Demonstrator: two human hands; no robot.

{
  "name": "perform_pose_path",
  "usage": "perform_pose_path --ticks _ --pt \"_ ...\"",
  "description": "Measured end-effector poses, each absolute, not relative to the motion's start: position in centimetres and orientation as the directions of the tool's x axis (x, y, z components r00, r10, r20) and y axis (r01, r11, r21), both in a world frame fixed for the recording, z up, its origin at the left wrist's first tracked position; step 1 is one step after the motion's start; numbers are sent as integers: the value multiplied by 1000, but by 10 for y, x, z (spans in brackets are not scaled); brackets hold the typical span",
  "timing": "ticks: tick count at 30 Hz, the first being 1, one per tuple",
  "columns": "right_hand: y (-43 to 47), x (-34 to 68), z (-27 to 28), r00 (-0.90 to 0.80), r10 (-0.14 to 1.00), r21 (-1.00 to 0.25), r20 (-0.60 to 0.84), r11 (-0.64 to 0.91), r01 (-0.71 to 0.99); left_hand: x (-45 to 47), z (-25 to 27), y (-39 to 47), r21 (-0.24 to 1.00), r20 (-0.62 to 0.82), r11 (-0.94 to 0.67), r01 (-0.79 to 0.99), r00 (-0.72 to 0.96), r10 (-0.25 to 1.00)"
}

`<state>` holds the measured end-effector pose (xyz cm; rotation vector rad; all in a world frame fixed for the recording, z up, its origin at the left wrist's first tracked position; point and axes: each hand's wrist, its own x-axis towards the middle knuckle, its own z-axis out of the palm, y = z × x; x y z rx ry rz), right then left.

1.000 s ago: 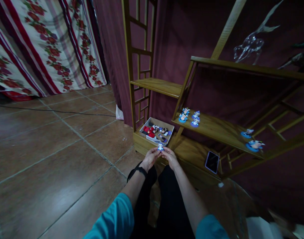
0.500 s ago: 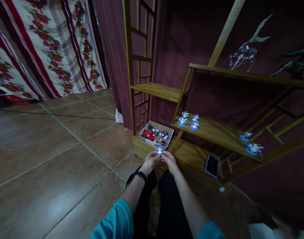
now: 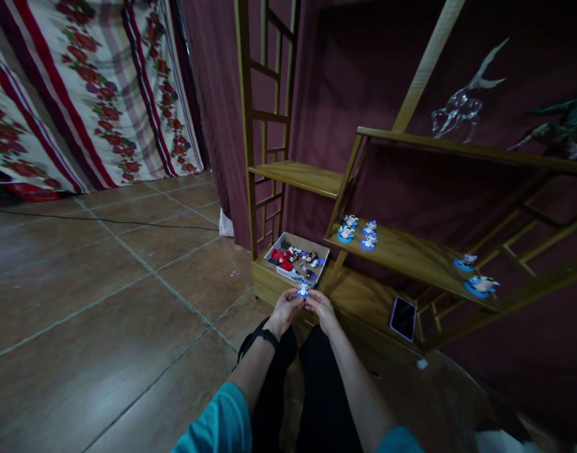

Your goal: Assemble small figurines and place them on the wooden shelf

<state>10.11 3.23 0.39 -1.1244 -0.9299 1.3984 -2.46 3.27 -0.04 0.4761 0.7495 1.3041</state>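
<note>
A small white-and-purple figurine (image 3: 302, 289) is pinched upright between my two hands, just in front of an open box. My left hand (image 3: 286, 309), with a dark band on its wrist, grips it from the left. From the right side, my right hand (image 3: 320, 306) closes its fingers on the same figurine. The cardboard box (image 3: 322, 272) holds several red, black and white figurines lying in a jumble. On the shelf (image 3: 406, 258) to the right, two purple-based figurines (image 3: 369, 241) stand beside two blue-based ones (image 3: 345, 234).
Two more blue-based figurines (image 3: 481, 286) stand at the shelf's right end. A tablet or phone (image 3: 403, 318) lies on the lower board. A clear glass deer (image 3: 458, 113) and a dark green ornament (image 3: 559, 129) stand on the upper shelf. A cable (image 3: 104, 220) crosses the tiled floor.
The view has tilted slightly, so the shelves sit a little lower in it. Both hands keep hold of the figurine in nearly the same place.
</note>
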Motion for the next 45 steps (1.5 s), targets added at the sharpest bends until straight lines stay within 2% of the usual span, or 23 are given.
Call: perform_pose_path --ticks 10,24,45 --pt "33 100 3 12 995 -955 -100 -93 -281 -26 -8 37 671 -236 277 -688 157 959" --pt "37 101 0 101 985 -962 -140 -111 -248 -26 -7 37 697 -212 283 -659 188 959" --pt "39 99 -4 113 982 -957 -152 -118 -263 -26 -1 35 678 -291 306 -668 138 947"
